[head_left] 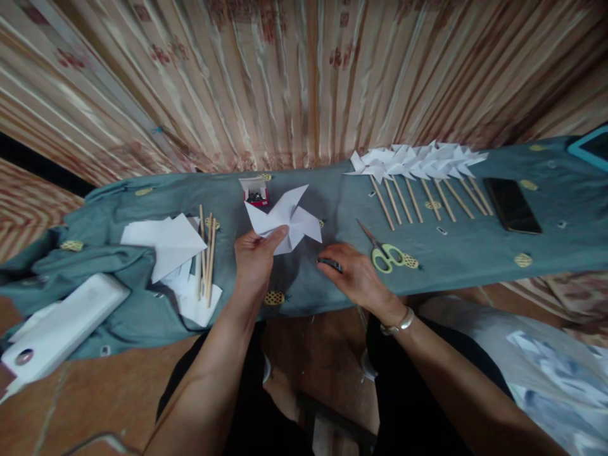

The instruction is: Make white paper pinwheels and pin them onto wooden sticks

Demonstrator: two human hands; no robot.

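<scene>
A white paper pinwheel (289, 221) is pinched in my left hand (259, 256), with the thumb pressed near its centre. My right hand (354, 275) is closed around a small dark tool (331, 263), just above the cloth to the right of the pinwheel. Most of that tool is hidden by the fingers, so its kind is unclear. Behind the pinwheel stands a small open red and white box (257, 197) with shiny metal bits in it. Scissors (387, 254) with green handles lie to the right of my right hand, blades pointing away from me.
Several finished pinwheels (418, 161) on wooden sticks (413, 201) lie in a row at the back right, beside a dark phone (513, 204). Left are white paper sheets (166, 244), loose sticks (209, 259) and a white device (66, 329). Green cloth (304, 294) covers the table; a curtain (304, 82) hangs behind.
</scene>
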